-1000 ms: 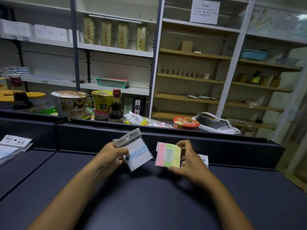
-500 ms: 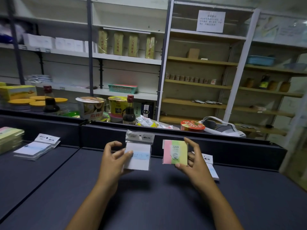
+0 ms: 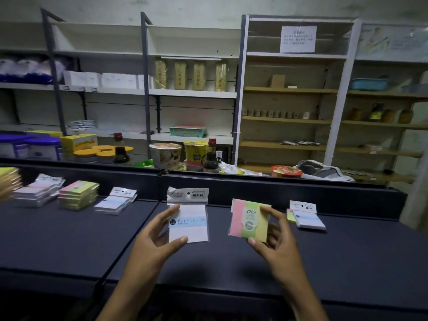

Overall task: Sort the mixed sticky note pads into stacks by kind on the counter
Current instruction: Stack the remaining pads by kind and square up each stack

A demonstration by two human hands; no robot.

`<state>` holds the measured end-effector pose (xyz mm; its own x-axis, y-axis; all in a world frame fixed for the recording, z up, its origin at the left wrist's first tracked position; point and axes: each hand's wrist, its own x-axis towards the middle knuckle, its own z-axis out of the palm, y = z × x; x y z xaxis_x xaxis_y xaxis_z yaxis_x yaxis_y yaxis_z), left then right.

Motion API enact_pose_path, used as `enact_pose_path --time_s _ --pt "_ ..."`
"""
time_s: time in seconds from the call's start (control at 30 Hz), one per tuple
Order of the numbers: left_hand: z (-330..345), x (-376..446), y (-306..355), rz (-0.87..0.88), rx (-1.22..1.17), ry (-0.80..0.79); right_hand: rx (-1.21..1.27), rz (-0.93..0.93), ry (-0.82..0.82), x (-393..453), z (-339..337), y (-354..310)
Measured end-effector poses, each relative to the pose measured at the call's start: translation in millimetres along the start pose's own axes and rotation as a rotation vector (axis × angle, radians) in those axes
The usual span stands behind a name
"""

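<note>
My left hand [image 3: 154, 237] holds a white pad in a clear packet with a blue band [image 3: 188, 218], upright above the dark counter [image 3: 208, 269]. My right hand [image 3: 275, 239] holds a pink, green and yellow pad marked 2209 [image 3: 249, 220]. To the left on the counter lie sorted stacks: white-blue packets [image 3: 115, 201], pink-green-yellow pads [image 3: 77, 196], and white pads in packets [image 3: 38, 191]. A yellow stack [image 3: 8, 181] is cut off at the left edge. On the right, mixed pads [image 3: 305, 217] remain lying together.
A raised dark ledge [image 3: 254, 184] runs along the counter's back. Behind it stand noodle cups [image 3: 165, 155], soy sauce bottles [image 3: 212, 156], jars and boxes. Shelving fills the back wall. A seam [image 3: 129, 239] divides the counter into two sections.
The view has swung left and down, bringing the sorted stacks on the left into sight. Both hands keep their pads and have lowered slightly towards the counter.
</note>
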<state>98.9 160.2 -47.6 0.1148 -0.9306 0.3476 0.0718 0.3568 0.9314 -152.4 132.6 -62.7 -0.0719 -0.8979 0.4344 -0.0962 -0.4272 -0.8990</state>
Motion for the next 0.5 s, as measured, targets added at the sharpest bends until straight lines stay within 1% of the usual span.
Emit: enact_pose_path --time_s 0.1,0.23,0.37,0.5 --pt "-35 -24 16 0.029 0.053 -0.022 -0.021 0.006 -0.028 -23 29 -18" --pt "-83 -51 30 0.06 0.064 -0.023 -0.047 0.002 -0.06 -52 68 -38" --pt "-122 -73 41 0.095 0.093 0.041 -0.053 -0.004 -0.095 -74 103 -52" --pt "-162 -87 52 0.093 0.102 0.103 -0.033 -0.023 -0.131 -85 141 -59"
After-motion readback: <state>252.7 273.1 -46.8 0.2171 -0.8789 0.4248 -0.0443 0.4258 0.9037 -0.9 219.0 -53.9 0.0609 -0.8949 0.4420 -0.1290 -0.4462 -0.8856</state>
